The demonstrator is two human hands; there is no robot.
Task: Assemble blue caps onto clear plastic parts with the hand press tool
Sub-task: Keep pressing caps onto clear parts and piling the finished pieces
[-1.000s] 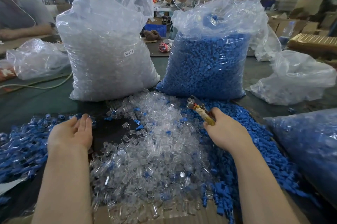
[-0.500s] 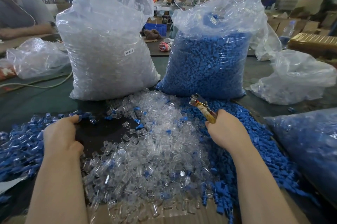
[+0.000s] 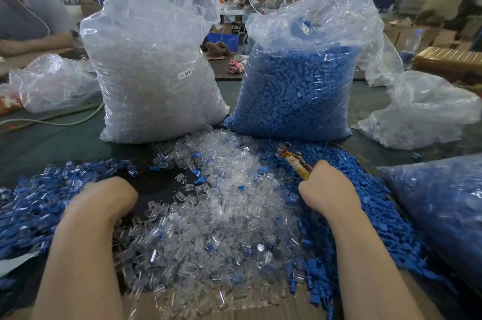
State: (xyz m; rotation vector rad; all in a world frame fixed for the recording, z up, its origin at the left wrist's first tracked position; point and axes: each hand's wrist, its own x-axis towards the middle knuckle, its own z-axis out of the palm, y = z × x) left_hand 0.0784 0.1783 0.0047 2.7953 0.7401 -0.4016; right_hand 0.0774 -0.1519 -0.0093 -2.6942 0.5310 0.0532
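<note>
Hand press tool (image 3: 293, 163) gripped in right hand (image 3: 327, 190), centre right of frame, metal tip over blue caps (image 3: 375, 218); left hand (image 3: 104, 197) lower left, knuckles up, fingers curled under, grasp cannot tell; clear plastic parts (image 3: 208, 215) heaped centre between hands

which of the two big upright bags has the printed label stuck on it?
The clear-parts bag, standing left of the blue-caps bag; it carries a small white sticker.
</note>
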